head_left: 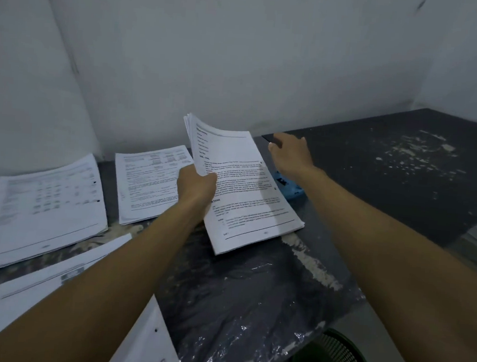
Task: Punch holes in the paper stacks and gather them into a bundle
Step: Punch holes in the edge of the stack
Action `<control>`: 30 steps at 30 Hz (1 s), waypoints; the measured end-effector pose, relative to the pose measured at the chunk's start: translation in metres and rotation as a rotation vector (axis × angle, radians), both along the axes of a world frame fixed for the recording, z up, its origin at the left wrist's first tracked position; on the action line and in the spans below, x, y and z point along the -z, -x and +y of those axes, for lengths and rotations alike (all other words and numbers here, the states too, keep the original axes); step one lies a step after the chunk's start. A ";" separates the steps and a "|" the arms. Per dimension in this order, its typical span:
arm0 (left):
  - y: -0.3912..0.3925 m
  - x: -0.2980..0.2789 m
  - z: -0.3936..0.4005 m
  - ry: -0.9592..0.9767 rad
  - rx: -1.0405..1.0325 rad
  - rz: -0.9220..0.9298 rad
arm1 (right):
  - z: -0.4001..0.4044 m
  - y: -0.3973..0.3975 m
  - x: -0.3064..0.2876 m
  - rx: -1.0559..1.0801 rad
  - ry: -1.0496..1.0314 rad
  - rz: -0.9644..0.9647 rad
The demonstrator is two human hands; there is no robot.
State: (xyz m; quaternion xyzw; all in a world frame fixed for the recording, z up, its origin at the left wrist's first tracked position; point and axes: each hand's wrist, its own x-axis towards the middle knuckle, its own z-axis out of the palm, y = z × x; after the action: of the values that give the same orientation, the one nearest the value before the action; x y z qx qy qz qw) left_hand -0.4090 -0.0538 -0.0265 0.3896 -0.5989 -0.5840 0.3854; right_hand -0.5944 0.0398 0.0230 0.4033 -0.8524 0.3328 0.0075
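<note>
The left hand point(195, 187) grips a printed paper stack point(243, 192) by its left edge, lifted at centre. At two o'clock the right hand point(291, 153), fingers relaxed, hovers over a blue hole punch point(289, 189), mostly hidden beneath wrist and paper.

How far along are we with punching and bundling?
Done: the far-left stack and the near sheet show punched holes. In hand: left hand grips a stack showing edge holes; right hand is above the blue punch. Left: stacks lie spread, unbundled.
</note>
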 end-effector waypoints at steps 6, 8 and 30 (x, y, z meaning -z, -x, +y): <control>-0.046 -0.026 -0.013 0.132 0.006 -0.004 | -0.002 -0.036 0.002 -0.070 0.253 -0.151; -0.062 -0.037 -0.014 0.190 0.012 -0.021 | -0.001 -0.051 -0.004 -0.138 0.335 -0.280; -0.306 -0.105 -0.013 0.353 -0.239 0.117 | -0.032 -0.269 -0.058 -0.606 0.430 -0.840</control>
State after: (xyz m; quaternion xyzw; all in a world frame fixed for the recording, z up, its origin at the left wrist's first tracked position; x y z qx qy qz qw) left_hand -0.1030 -0.0669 0.0787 0.3496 -0.6179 -0.4418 0.5484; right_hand -0.3253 0.0077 0.0809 0.4524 -0.5410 0.6184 -0.3467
